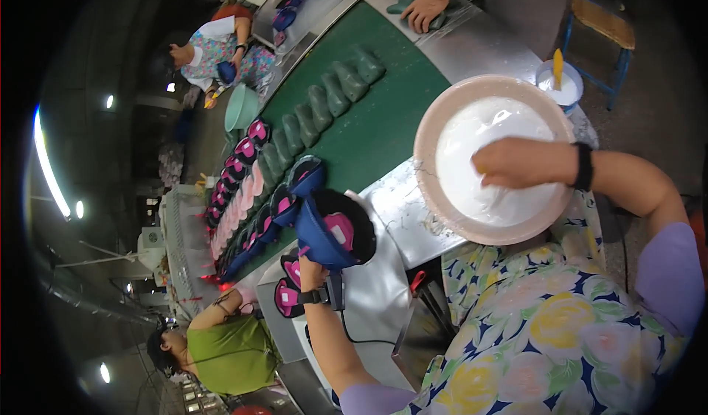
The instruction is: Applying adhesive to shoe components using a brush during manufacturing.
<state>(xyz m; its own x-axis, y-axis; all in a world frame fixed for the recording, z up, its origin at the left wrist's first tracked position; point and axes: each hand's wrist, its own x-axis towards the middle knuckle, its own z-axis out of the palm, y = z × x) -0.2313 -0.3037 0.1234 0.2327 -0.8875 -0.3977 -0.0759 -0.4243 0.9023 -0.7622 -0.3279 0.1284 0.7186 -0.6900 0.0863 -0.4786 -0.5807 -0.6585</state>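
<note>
My left hand (313, 273) is closed on a blue shoe upper (322, 239) and holds it up over the near edge of the green conveyor belt. The upper has a dark fuzzy opening and a pink inside with a pale label. My right hand (509, 163) is closed and reaches down into a pinkish basin (435, 207) of thick white liquid (472, 131), touching or just above its surface. A bit of something yellow shows at its fingers; the rest of that thing is hidden by the hand.
Dark green foot-shaped moulds (318, 108), pink pieces and blue-and-pink shoe uppers (284, 204) stand in rows on the green belt (402, 83). A tub with a yellow-handled brush (558, 67) is beside the basin. Co-workers sit around; another person's hand (425, 11) touches a mould across the belt.
</note>
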